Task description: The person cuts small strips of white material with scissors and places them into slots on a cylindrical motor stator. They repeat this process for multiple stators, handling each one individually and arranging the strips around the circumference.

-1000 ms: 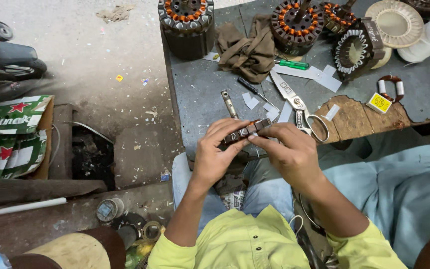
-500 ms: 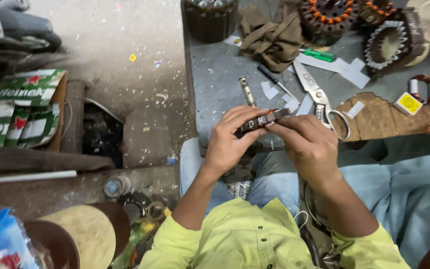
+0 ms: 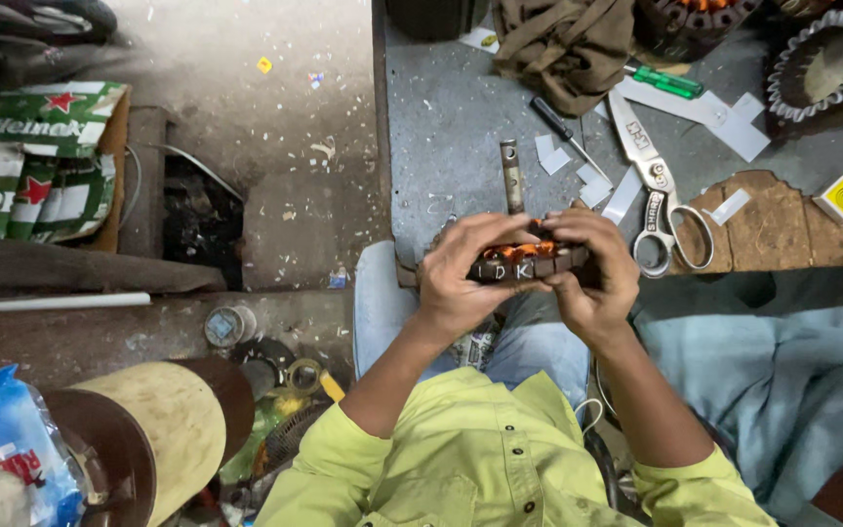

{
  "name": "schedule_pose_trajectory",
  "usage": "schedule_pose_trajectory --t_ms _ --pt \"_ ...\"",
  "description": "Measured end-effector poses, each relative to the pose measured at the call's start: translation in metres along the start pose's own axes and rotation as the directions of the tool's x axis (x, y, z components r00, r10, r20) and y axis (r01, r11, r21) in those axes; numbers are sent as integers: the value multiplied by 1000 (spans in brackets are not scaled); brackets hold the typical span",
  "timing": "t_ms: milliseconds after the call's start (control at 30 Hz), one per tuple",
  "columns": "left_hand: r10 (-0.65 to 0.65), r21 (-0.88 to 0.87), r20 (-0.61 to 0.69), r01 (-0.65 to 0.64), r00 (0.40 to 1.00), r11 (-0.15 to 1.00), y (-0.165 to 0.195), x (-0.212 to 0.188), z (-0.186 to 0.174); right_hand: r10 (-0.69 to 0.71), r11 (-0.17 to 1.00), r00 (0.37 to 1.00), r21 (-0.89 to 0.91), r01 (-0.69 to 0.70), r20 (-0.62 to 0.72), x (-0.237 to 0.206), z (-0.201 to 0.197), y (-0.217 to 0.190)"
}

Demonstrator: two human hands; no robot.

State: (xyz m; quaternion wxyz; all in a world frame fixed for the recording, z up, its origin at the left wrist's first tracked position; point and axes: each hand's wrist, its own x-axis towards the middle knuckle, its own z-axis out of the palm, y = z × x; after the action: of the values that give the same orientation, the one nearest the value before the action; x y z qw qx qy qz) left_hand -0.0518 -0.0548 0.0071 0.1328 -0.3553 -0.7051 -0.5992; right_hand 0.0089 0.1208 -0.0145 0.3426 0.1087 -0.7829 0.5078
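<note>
Repair workshop, wound motor stators (image 3: 826, 68), scissors (image 3: 661, 185), screwdriver (image 3: 663, 80)

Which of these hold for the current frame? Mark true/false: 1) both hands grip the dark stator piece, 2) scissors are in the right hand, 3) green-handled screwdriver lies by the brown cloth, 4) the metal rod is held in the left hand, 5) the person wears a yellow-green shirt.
1) True: the left hand and right hand both clasp the dark stator piece with orange windings.
2) False: the scissors lie on the grey bench, apart from the right hand.
3) True: the green-handled screwdriver lies just right of the brown cloth.
4) False: the metal rod lies on the bench, above the hands.
5) True: the yellow-green shirt covers both arms.
</note>
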Motion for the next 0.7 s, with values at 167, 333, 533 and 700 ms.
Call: schedule_pose_trajectory --t_ms 167,333,533,700 --pt "41 -23 -22 -42 999 999 -6 -11 2 -54 997 998 -56 51 -39 -15 3 5" --pt "121 -17 -11 -122 993 992 -9 -12 2 -74 995 996 -75 71 -49 -17 6 6" --pt "133 -21 -19 -134 991 991 -8 -10 3 -86 991 994 -109 79 -61 -17 8 6" --pt "120 -23 -20 -120 993 992 -6 -9 3 -90 989 993 -121 81 -73 -15 10 3"
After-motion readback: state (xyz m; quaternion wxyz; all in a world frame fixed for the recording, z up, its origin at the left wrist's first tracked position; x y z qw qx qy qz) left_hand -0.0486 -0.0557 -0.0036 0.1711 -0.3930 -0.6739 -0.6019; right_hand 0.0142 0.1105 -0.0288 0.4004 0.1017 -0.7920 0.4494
